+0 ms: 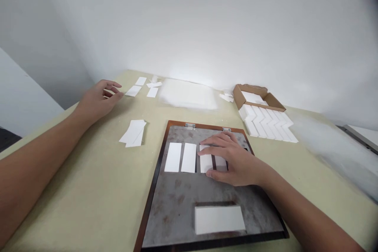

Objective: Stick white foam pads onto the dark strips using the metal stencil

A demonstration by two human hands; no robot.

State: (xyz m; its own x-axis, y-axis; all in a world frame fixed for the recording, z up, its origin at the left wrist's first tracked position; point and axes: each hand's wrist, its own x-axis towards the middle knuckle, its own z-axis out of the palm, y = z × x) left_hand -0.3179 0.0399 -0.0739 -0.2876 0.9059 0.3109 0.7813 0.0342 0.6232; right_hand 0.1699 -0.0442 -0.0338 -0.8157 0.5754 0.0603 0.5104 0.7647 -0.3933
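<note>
My left hand [99,96] reaches over the far left of the table, fingers loosely apart. Its fingertips come up to the edge of a white card [133,91]; I cannot tell whether they touch it. My right hand [233,155] lies spread over a metal plate [174,212] hinged to a brown board, fingers apart on a white card [206,161] and partly covering another beside it. Two more white cards, a left one [173,157] and a right one [188,158], lie in the same row. A white stack [219,220] sits near the plate's front.
Overlapping white cards [134,133] lie left of the board. A cardboard box [273,101] with white cards stands at the back right, behind rows of white stacks [267,124]. A clear plastic bag [189,93] with something white lies by the wall.
</note>
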